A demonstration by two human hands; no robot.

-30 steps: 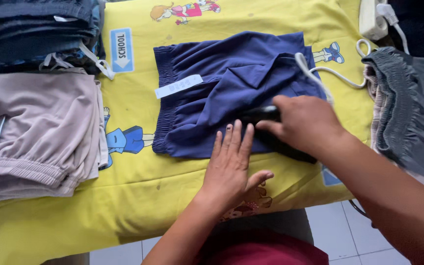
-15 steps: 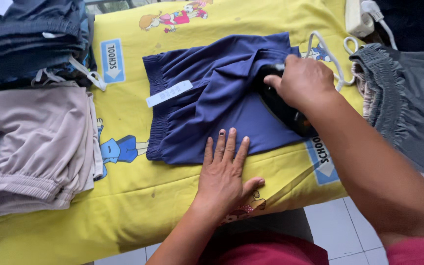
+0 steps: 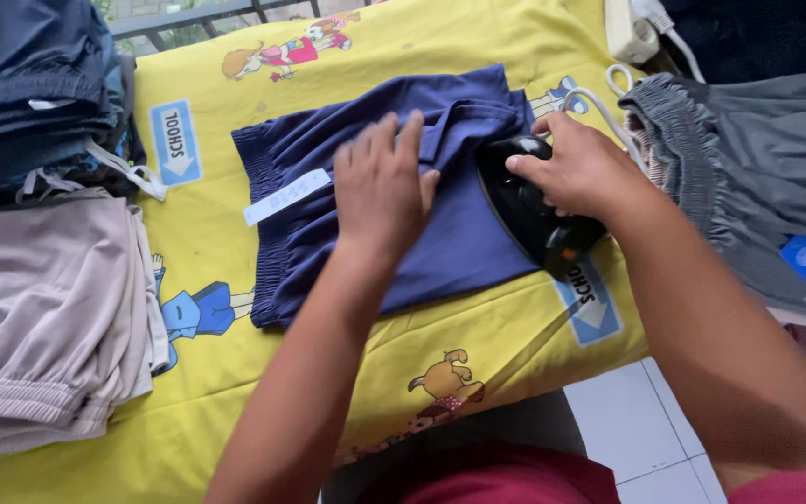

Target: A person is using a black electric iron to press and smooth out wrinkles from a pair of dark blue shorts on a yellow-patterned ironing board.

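The left hand [image 3: 382, 191] lies flat, fingers spread, pressing the navy shorts [image 3: 375, 187] on the yellow-covered surface [image 3: 478, 345]. The right hand [image 3: 580, 168] holds its grip closed around the black iron [image 3: 534, 210]. Since half a second ago, the left hand has moved up onto the shorts' middle.

The right hand [image 3: 582, 168] covers the handle and upper body of the black iron [image 3: 538, 219], so how the fingers wrap it cannot be told, and the iron's sole is hidden against the blue shorts [image 3: 464, 238]. The left hand [image 3: 382, 187] lies over the middle of the shorts and hides the cloth under its palm, while the white tag [image 3: 286, 196] carries writing too blurred to make out. The beige folded clothes [image 3: 44, 317] and dark stack [image 3: 30, 93] run off the left edge, the grey shorts [image 3: 757, 187] off the right, and both forearms are cut off at the bottom.
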